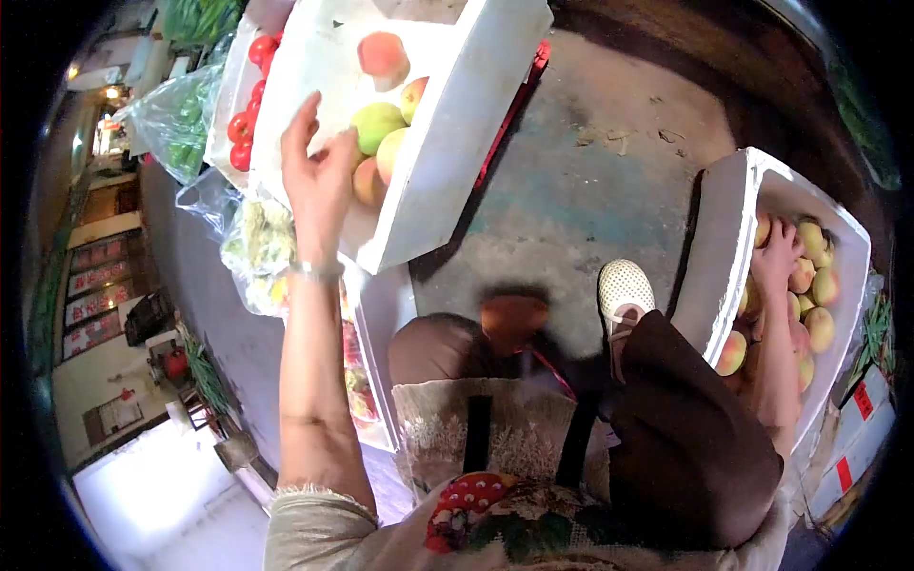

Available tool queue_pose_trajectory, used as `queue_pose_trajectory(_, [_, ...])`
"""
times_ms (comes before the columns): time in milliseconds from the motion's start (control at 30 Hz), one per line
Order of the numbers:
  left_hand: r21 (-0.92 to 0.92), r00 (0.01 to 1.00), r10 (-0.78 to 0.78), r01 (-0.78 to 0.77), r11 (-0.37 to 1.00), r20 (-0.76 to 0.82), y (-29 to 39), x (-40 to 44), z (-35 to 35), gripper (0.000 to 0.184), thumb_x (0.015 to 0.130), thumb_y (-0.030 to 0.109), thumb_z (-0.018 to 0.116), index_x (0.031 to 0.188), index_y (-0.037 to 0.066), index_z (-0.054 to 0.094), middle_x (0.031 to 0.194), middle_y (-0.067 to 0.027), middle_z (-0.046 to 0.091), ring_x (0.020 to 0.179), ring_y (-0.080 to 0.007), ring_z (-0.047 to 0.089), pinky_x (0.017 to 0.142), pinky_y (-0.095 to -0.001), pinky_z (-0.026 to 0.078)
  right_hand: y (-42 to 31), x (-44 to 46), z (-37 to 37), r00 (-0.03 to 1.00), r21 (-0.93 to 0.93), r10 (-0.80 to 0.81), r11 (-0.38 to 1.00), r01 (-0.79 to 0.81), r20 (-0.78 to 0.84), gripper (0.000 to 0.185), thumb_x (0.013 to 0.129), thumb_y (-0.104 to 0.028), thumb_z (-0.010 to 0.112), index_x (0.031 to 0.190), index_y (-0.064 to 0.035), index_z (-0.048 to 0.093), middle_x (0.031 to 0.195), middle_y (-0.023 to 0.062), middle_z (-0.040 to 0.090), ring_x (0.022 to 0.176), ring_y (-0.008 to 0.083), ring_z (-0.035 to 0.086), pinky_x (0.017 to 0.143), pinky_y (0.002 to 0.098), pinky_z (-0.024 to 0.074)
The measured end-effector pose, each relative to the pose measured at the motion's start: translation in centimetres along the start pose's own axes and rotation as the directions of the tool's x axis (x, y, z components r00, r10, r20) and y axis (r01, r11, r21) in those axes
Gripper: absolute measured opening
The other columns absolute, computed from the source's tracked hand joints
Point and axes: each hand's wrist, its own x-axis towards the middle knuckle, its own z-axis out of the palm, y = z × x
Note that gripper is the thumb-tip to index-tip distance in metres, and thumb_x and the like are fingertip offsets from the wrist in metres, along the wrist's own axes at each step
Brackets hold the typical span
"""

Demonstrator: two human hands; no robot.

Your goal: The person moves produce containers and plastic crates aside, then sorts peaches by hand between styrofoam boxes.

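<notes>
Several round, yellow-red peaches (821,328) inside the white rectangular foam box (714,247) could bruise if bare right hand (780,257), grip unclear, presses among them; bare left hand (319,181), open, left of box.

No legible text on the signs (97,278) or red labels (863,401).

The person wears a loose beige top (381,547) with frayed short sleeves (319,523), a white-dotted red strawberry print (468,504), dark green leaves (519,535) and two black bands (477,433), plus dark brown trousers (690,428), a cream perforated shoe (625,285) and a pale bracelet (316,270) by the left hand (319,176).
</notes>
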Motion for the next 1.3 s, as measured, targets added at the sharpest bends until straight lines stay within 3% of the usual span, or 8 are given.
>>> queue_pose_trajectory(200, [0.506, 0.994, 0.045, 0.010, 0.863, -0.097, 0.7, -7.3, -2.6, 0.050, 0.084, 0.016, 0.069, 0.133, 0.014, 0.057, 0.139, -0.0170, 0.046, 0.134, -0.0334, 0.040, 0.106, -0.0419, 0.037, 2.9, 3.1, 1.8, 0.989, 0.112, -0.044, 0.993, 0.028, 0.143, 0.084, 0.073, -0.053, 0.072, 0.141, -0.0110, 0.046, 0.151, 0.0196, 0.031, 0.138, 0.0453, 0.025, 0.108, 0.0629, 0.0237])
queue_pose_trajectory(500, [0.037, 0.974, -0.204, 0.208, 0.977, -0.096, -3.1, -5.8, -1.9, 0.049, 0.084, 0.016, 0.066, 0.132, 0.011, 0.059, 0.144, -0.0246, 0.044, 0.142, -0.0378, 0.030, 0.114, -0.0428, 0.028, 1.7, 0.7, -1.9, 0.996, 0.247, -0.064, 0.966, 0.078, -0.063, 0.082, 0.071, -0.048, 0.078, 0.131, 0.0014, 0.053, 0.142, 0.0203, 0.044, 0.132, 0.0370, 0.036, 0.110, 0.0468, 0.0313])
queue_pose_trajectory(567, [0.153, 0.993, -0.101, 0.110, 0.982, -0.063, -3.3, -5.4, -1.5, 0.049, 0.084, 0.016, 0.065, 0.132, 0.008, 0.058, 0.142, -0.0262, 0.046, 0.137, -0.0397, 0.037, 0.113, -0.0426, 0.030, 3.2, 0.9, -3.3, 0.993, 0.805, 0.120, 0.590, -0.055, -0.020, 0.076, 0.073, -0.043, 0.079, 0.131, 0.0003, 0.054, 0.133, 0.0172, 0.053, 0.121, 0.0289, 0.050, 0.104, 0.0397, 0.0401])
queue_pose_trajectory(600, [0.148, 0.992, -0.104, 0.115, 0.982, -0.074, -3.2, -5.4, -1.3, 0.049, 0.084, 0.016, 0.065, 0.132, 0.008, 0.058, 0.142, -0.0262, 0.046, 0.137, -0.0397, 0.037, 0.113, -0.0426, 0.030, 2.4, 0.2, -5.9, 0.973, 0.970, 0.176, 0.166, -0.179, 0.149, 0.063, 0.082, -0.018, 0.076, 0.136, -0.0016, 0.047, 0.126, 0.0158, 0.057, 0.115, 0.0277, 0.058, 0.094, 0.0382, 0.0501])
queue_pose_trajectory(733, [0.246, 0.994, -0.092, 0.103, 0.964, -0.055, -3.0, -5.3, -0.8, 0.049, 0.085, 0.020, 0.063, 0.131, 0.007, 0.056, 0.132, -0.0197, 0.055, 0.125, -0.0367, 0.049, 0.106, -0.0413, 0.039, -6.6, -1.0, -16.5, 0.982, 0.970, -0.181, -0.241, 0.018, -0.063, 0.069, 0.083, -0.033, 0.072, 0.136, 0.0022, 0.045, 0.126, 0.0178, 0.057, 0.110, 0.0251, 0.060, 0.086, 0.0330, 0.0512])
queue_pose_trajectory(900, [0.419, 0.990, -0.131, 0.143, 0.897, -0.059, -2.8, -5.3, -0.6, 0.048, 0.085, 0.024, 0.061, 0.130, 0.008, 0.057, 0.133, -0.0154, 0.056, 0.124, -0.0337, 0.050, 0.104, -0.0418, 0.040, -23.8, -2.6, -28.9, 0.672, 0.914, -0.650, -0.089, 0.396, -0.355, 0.090, 0.063, -0.031, 0.081, 0.139, 0.0007, 0.045, 0.135, 0.0165, 0.053, 0.125, 0.0265, 0.054, 0.105, 0.0402, 0.0433])
queue_pose_trajectory(1033, [0.435, 0.988, -0.136, 0.157, 0.887, -0.080, -3.2, -5.5, -0.3, 0.047, 0.085, 0.022, 0.060, 0.130, 0.007, 0.057, 0.131, -0.0161, 0.056, 0.122, -0.0345, 0.050, 0.103, -0.0422, 0.041, -37.0, -2.3, -31.1, 0.324, 0.486, -0.766, 0.018, 0.874, -0.555, 0.078, 0.059, -0.051, 0.080, 0.115, 0.0021, 0.064, 0.122, 0.0197, 0.057, 0.115, 0.0344, 0.052, 0.102, 0.0428, 0.0413])
queue_pose_trajectory(1300, [0.412, 0.983, -0.155, 0.181, 0.893, -0.096, -2.9, -5.7, -0.4, 0.049, 0.082, 0.021, 0.062, 0.129, 0.007, 0.056, 0.120, -0.0176, 0.059, 0.116, -0.0340, 0.053, 0.096, -0.0481, 0.043, -50.6, -2.7, -24.2, 0.412, 0.418, -0.904, 0.333, 0.845, -0.114, 0.075, 0.059, -0.043, 0.079, 0.124, -0.0078, 0.063, 0.134, 0.0167, 0.050, 0.125, 0.0399, 0.040, 0.102, 0.0454, 0.0433])
